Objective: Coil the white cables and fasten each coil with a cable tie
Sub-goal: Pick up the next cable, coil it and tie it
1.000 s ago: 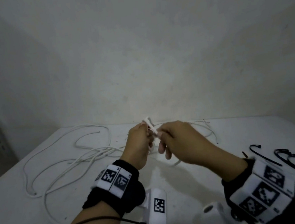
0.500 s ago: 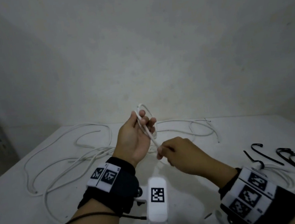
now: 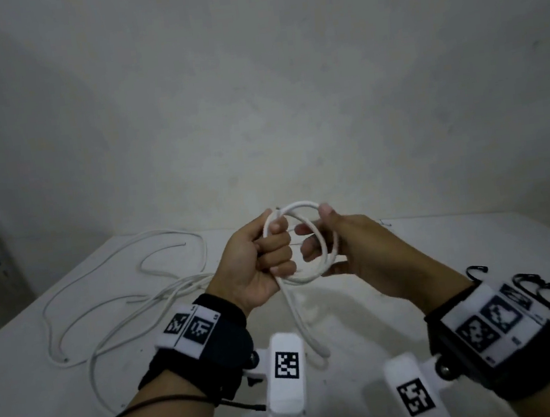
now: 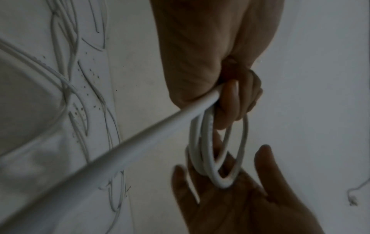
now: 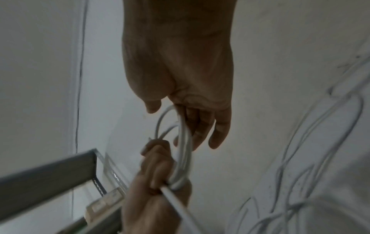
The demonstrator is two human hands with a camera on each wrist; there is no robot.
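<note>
My left hand (image 3: 265, 254) is a fist round a small coil of white cable (image 3: 308, 239), held up above the white table (image 3: 443, 251). The coil has a few loops. My right hand (image 3: 357, 250) lies against the coil's right side with straight fingers, its thumb over the top loop. The left wrist view shows the coil (image 4: 210, 152) resting on the right hand's open palm (image 4: 240, 202). From the fist the cable's loose length (image 3: 298, 322) hangs to the table. In the right wrist view the left hand (image 5: 158, 174) grips the loops (image 5: 184, 142).
More white cables (image 3: 122, 294) lie tangled on the left half of the table. Black cable ties (image 3: 532, 285) lie at the right, behind my right wrist. A metal shelf (image 5: 50, 174) stands off the table's left side. A plain wall rises behind the table.
Both hands have risen. My right hand left its pinch low on the cable, brought a further loop up to the left hand, and now lies open against the bigger coil.
</note>
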